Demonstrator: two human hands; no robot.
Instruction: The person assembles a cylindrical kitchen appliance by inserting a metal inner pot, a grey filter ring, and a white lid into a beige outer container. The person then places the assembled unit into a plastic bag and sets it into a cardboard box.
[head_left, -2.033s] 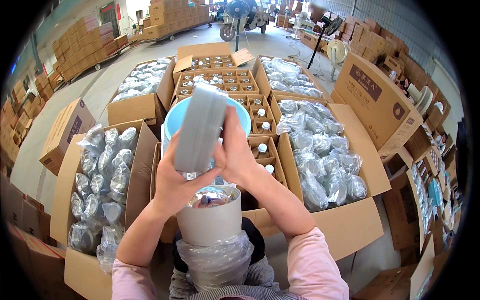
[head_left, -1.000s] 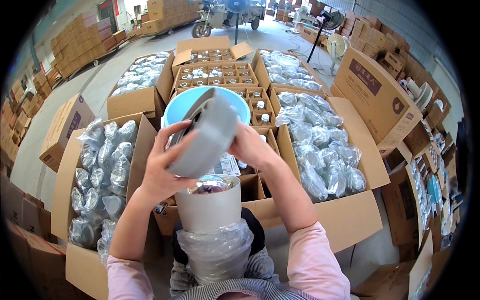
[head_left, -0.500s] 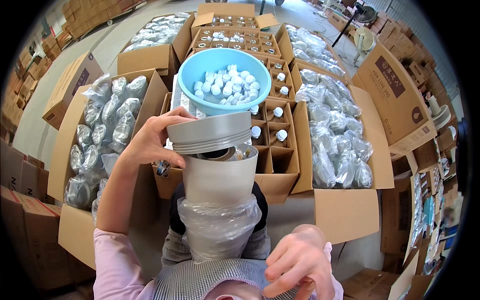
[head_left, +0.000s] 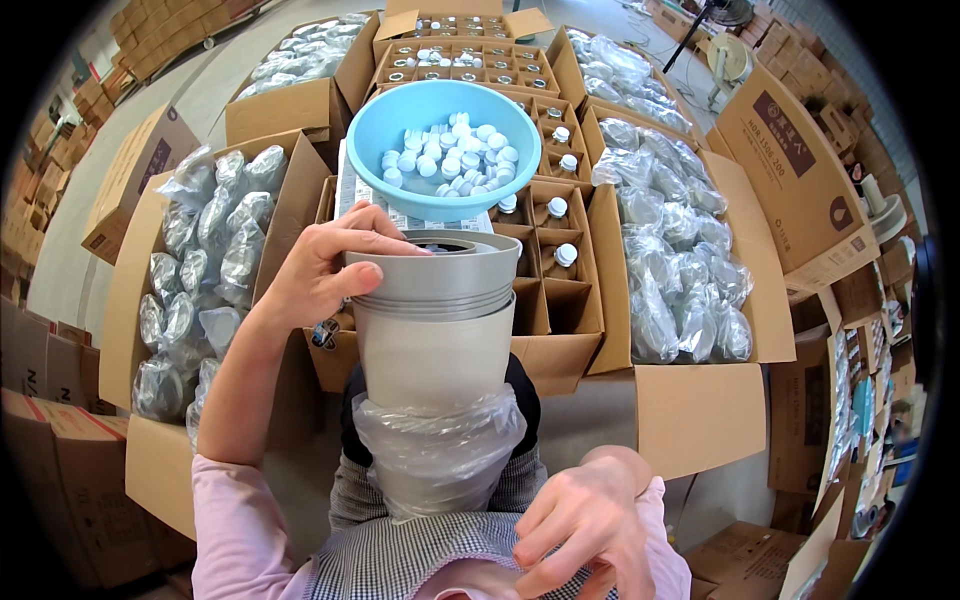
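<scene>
A light grey round bin (head_left: 433,360) stands upright between my legs, a clear plastic bag (head_left: 440,445) bunched around its lower part. On its top sits a darker grey collar-like lid (head_left: 450,270) with a ribbed lower edge and a round opening. My left hand (head_left: 335,262) grips the lid's left side, thumb outside and fingers over the rim. What lies inside the bin is mostly hidden. My right hand (head_left: 585,525) hovers before my chest at the lower right, fingers loosely bent and apart, with nothing visible in them.
Just beyond the bin, a light blue basin (head_left: 445,205) holds several white caps (head_left: 455,155). Divided cartons (head_left: 555,370) with capped bottles stand under and behind it. Open boxes of plastic-wrapped items flank both sides (head_left: 205,270) (head_left: 675,255). A carton flap (head_left: 700,420) juts out at the right.
The grey lid, tilted over the bin before, now sits nearly level on it. My left hand has stayed on it, its fingers reaching further over the rim. My right hand has shifted slightly.
</scene>
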